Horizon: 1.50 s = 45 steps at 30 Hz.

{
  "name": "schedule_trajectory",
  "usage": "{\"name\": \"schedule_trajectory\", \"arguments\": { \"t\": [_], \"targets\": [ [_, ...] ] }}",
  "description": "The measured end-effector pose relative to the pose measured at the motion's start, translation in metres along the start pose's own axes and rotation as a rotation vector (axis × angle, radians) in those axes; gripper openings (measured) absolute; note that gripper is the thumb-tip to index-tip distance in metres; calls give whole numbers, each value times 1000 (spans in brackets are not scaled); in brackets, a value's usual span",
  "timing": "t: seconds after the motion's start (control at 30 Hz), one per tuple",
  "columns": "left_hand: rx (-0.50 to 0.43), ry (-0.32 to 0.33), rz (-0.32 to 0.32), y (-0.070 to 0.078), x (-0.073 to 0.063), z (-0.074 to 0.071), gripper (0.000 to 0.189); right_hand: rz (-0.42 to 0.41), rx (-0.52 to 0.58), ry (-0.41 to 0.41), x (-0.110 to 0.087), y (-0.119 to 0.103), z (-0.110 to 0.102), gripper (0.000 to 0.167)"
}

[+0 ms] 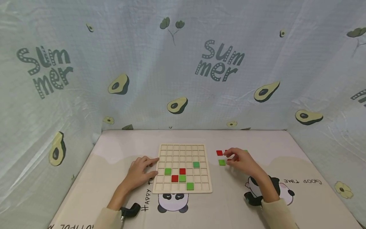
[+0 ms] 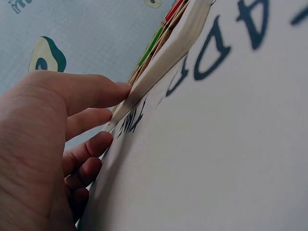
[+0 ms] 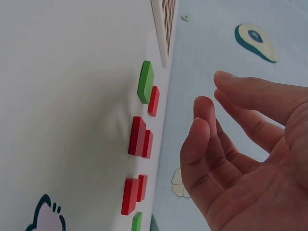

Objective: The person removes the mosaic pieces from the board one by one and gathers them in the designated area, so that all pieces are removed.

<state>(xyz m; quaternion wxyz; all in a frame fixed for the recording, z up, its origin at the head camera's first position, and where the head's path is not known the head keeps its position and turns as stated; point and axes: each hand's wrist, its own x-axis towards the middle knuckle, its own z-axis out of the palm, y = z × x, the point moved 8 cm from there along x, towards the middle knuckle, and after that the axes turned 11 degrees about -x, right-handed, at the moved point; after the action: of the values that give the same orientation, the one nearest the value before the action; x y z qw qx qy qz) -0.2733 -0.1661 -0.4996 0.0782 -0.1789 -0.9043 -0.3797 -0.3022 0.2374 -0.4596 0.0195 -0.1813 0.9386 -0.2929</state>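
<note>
**Hand and tile positions relative to the grid board**

Right hand [image 1: 241, 160]: the grip is loose and part-open. In the right wrist view the fingers [image 3: 207, 139] are gently curved, spread apart, and hold nothing. The hand hovers over the loose tiles [image 3: 139, 137], which lie on the tabletop [image 1: 228, 203] to the right of the grid board [image 1: 182, 168]. The fingertips stand clear of the tiles in the wrist view; no contact is visible.

Loose tiles: a red tile [image 1: 219, 153] and a green tile [image 1: 221, 162] lie just left of the right hand's fingertips, between the hand and the board. Further red tiles are partly covered by the hand in the head view. All of them lie flat and apart from the board.

Left hand [image 1: 140, 173]: the grip is open. The fingers [image 2: 91, 91] are nearly straight and press against the left edge of the board, with the palm resting on the tabletop. The fingers are not closed round anything.

Grid board: it lies flat at the tabletop centre, between the two hands. Four green and two red tiles sit in cells of its lower half.
</note>
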Motion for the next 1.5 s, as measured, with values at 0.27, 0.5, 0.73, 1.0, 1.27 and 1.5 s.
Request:
{"name": "schedule_trajectory", "arguments": {
  "t": [0.27,0.5,0.73,1.0,1.27,1.5],
  "targets": [
    [-5,4,5,1,0,-1,52,-9,-22,-21,5,-9,4,29],
    [-4,-2,-7,2,-1,-1,52,-23,-46,-26,12,-21,9,28],
    [-5,-1,-10,4,0,-2,52,-57,-63,-33,19,-31,17,28],
    [-11,-1,-15,4,-1,-1,52,-43,-56,-75,26,-43,29,27],
    [-13,1,-22,3,-2,-2,52,-35,-33,-104,35,-55,42,27],
    [-18,-4,-28,3,-1,-1,52,-80,-23,-143,44,-68,55,26]
  ]
}}
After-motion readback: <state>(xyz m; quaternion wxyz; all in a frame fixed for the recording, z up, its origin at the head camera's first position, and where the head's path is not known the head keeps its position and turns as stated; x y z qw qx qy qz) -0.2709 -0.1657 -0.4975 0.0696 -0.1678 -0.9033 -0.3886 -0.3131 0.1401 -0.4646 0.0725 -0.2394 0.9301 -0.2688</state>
